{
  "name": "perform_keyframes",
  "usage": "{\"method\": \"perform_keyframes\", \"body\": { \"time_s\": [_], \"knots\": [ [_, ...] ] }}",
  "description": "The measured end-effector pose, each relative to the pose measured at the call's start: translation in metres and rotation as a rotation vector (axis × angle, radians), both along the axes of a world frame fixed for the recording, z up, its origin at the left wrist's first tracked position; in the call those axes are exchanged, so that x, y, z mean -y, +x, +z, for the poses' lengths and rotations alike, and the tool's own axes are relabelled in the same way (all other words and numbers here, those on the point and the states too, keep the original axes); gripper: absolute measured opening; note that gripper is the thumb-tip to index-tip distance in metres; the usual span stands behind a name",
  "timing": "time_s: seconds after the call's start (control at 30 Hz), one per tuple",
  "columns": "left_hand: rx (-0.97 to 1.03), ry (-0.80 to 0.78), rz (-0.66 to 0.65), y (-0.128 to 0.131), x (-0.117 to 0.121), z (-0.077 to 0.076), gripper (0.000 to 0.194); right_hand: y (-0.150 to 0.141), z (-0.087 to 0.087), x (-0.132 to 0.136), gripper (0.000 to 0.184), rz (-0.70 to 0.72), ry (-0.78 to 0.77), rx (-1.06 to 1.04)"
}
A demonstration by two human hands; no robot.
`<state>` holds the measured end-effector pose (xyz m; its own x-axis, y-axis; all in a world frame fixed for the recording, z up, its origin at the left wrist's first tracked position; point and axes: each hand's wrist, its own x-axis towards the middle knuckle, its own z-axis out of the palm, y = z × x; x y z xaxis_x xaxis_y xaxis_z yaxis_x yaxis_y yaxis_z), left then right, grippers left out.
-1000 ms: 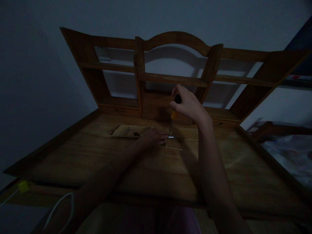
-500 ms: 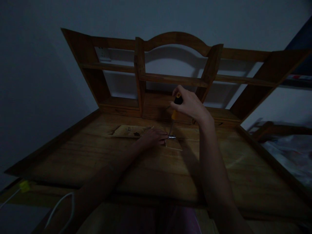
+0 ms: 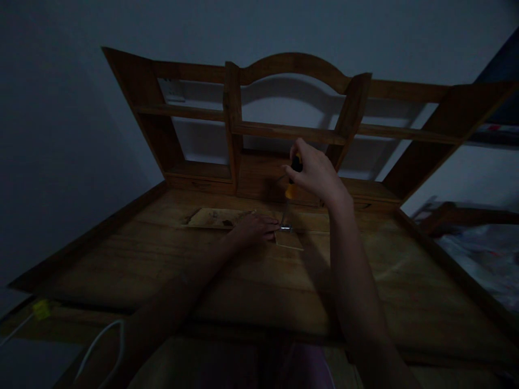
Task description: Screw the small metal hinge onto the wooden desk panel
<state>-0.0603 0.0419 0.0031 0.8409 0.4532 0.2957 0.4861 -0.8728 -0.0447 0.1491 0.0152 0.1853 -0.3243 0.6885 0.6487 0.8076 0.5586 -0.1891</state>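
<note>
My right hand [image 3: 314, 170] is closed around the yellow-and-black handle of a screwdriver [image 3: 289, 190]. The screwdriver stands nearly upright, its shaft reaching down to a small shiny metal piece, perhaps a hinge [image 3: 286, 228], on the desktop. My left hand [image 3: 255, 227] lies low on the wood with its fingers stretched out, the fingertips at the left end of the metal piece. Whether they press on it I cannot tell. A pale wooden strip [image 3: 211, 217] with dark damaged patches lies under and left of that hand. A light-edged wooden piece [image 3: 290, 240] sits just in front of the metal piece.
A wooden shelf unit [image 3: 284, 129] with an arched top rises at the back of the desk [image 3: 251, 292]. Raised side edges border the desktop. At the lower left are a yellow plug-like item [image 3: 41, 309] and a white cord [image 3: 101, 335]. Plastic-wrapped things [image 3: 478, 259] lie at right.
My right hand has shifted very slightly on the screwdriver's handle, with the wrist a little further left. My left hand and the metal piece stay where they were.
</note>
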Motion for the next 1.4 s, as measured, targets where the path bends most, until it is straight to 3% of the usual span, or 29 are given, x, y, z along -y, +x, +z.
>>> {"method": "perform_keyframes", "body": {
  "time_s": [0.23,0.5,0.73,0.93,1.17,1.4],
  "knots": [
    [-0.02,0.008,0.029,0.002,0.0034,0.0041,0.031,-0.0017,0.0013,0.0027,0.036,0.048,-0.055,-0.047],
    [0.005,0.016,0.017,0.0011,-0.0007,-0.0019,0.032,0.0007,-0.0039,-0.0046,0.026,0.0,-0.015,-0.012],
    [-0.022,0.025,0.015,0.0025,0.0029,0.0033,0.031,-0.0034,0.0002,0.0008,0.027,0.024,-0.034,-0.007],
    [-0.005,0.042,0.016,0.0021,0.0025,0.0036,0.029,-0.0036,0.0,0.0008,0.024,-0.095,0.015,0.046],
    [-0.006,0.004,0.013,0.0018,0.0026,0.0034,0.031,-0.0015,-0.0004,0.0013,0.026,-0.067,0.004,0.061],
    [0.002,0.007,0.013,0.0021,0.0033,0.0049,0.031,-0.0013,-0.0023,-0.0008,0.025,-0.144,0.007,0.086]
  ]
}}
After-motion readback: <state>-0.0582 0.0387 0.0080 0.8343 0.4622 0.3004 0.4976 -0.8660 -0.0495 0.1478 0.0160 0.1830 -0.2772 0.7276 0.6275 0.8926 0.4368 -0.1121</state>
